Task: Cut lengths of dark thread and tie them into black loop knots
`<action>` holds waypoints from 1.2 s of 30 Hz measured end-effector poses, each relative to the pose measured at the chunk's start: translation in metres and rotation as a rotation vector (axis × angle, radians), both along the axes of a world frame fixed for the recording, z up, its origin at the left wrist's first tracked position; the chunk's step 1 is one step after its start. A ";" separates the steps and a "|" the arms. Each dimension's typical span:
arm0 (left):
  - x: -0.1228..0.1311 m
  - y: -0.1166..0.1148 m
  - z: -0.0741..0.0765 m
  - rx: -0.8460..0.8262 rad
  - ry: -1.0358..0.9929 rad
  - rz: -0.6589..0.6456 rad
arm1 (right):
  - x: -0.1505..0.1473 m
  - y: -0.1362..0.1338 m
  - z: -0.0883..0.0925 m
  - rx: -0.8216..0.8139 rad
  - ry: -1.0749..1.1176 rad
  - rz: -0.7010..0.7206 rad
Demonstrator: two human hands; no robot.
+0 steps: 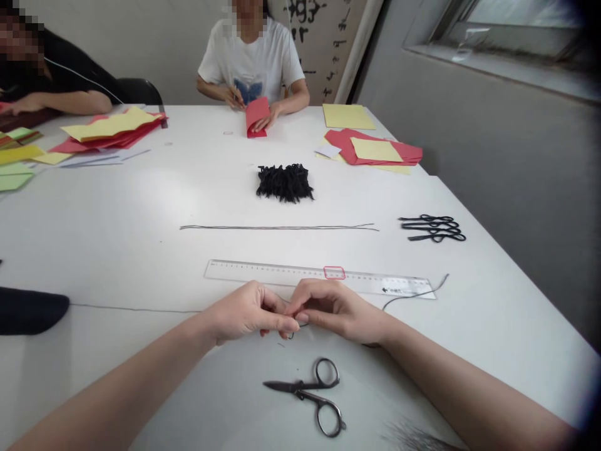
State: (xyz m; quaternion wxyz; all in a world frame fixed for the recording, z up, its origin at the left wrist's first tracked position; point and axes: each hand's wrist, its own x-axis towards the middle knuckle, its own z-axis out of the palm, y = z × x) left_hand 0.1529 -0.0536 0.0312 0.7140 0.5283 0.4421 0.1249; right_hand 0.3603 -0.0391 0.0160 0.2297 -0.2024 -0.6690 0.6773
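My left hand (248,315) and my right hand (331,307) meet over the near part of the table, fingertips pinched together on a thin dark cord (413,295). A small loop of it shows just under the fingers. To the left the cord runs to a dark rounded bundle (32,311); on the right its loose end lies across a clear ruler (267,274) just beyond my hands. Small dark scissors (300,388) lie nearer to me, blades pointing left. Exactly how the cord is crossed between my fingers is hidden.
Straight cords (277,227) lie past the ruler, with a black pile of short cord pieces (285,182) behind. Looped black cords (432,228) are at right. Red and yellow papers (375,149) lie farther off. Across the table (141,200), a person (256,56) holds folded red paper (256,116).
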 end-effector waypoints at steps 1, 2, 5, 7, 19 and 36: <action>0.000 0.000 0.000 0.002 0.001 -0.008 | 0.000 0.001 -0.001 0.030 -0.012 -0.002; 0.000 0.000 0.000 0.005 0.002 -0.014 | 0.001 0.002 -0.002 0.051 -0.024 0.000; 0.000 0.000 0.000 0.007 -0.005 -0.029 | 0.001 0.004 -0.004 0.037 -0.027 0.011; 0.000 0.000 -0.001 0.008 -0.009 -0.037 | 0.001 0.004 -0.005 -0.011 -0.017 0.019; 0.000 -0.003 -0.004 0.023 -0.019 -0.027 | -0.001 -0.001 0.000 -0.147 -0.078 0.068; 0.006 -0.011 -0.001 0.133 0.107 0.078 | -0.002 -0.002 0.001 -0.133 -0.120 0.004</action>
